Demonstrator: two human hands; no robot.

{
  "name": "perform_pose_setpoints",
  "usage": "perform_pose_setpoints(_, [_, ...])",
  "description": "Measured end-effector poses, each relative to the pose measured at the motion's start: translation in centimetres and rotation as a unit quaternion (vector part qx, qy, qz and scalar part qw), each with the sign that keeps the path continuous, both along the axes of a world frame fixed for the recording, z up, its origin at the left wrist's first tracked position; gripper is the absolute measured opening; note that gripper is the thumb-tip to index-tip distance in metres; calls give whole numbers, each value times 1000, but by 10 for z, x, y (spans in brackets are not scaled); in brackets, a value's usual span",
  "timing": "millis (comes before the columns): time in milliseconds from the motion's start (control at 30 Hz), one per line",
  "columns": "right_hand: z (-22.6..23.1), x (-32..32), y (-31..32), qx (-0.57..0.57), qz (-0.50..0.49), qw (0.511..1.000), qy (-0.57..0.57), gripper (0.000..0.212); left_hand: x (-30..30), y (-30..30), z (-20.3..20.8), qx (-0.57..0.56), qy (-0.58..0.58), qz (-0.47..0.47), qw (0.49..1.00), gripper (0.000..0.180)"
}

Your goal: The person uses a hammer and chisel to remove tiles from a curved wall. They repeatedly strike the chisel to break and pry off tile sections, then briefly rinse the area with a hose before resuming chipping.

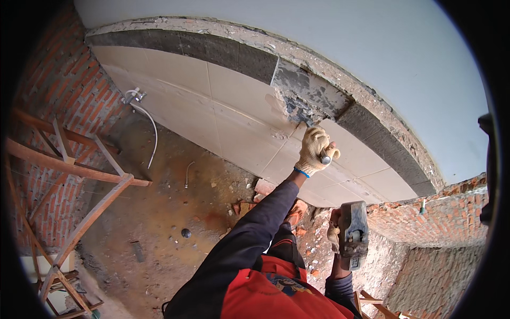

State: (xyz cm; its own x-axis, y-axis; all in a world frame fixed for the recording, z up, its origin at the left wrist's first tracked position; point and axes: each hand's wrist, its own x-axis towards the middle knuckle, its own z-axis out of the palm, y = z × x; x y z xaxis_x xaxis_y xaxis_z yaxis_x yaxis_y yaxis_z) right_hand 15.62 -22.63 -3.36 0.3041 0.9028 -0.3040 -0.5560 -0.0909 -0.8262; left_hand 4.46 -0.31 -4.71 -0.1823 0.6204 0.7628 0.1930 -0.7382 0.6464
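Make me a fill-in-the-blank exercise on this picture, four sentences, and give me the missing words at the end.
1. The left hand wears a pale glove whose wrist edge is coloured ____.
2. The hammer is held in the person's ____ hand.
3. The thin hose hanging from the tap is coloured ____.
4. The bare wall at the picture's upper left is built of reddish ____.

Missing words: blue; right; white; bricks.

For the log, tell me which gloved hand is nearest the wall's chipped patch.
The left hand, gripping a chisel by the chipped patch; the right hand, farther from it, holds a bulky grey tool.
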Motion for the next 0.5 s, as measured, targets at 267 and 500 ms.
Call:
perform_pose_setpoints(267, [-3, 6, 34, 107, 84, 785, -604, 4, -5, 1, 9, 33, 6, 63, 997, 21])
perform_pose_setpoints(500, [-32, 15, -25, 148, 95, 791, -586, 37, -11, -6, 12, 28, 115, 9, 993, 16])
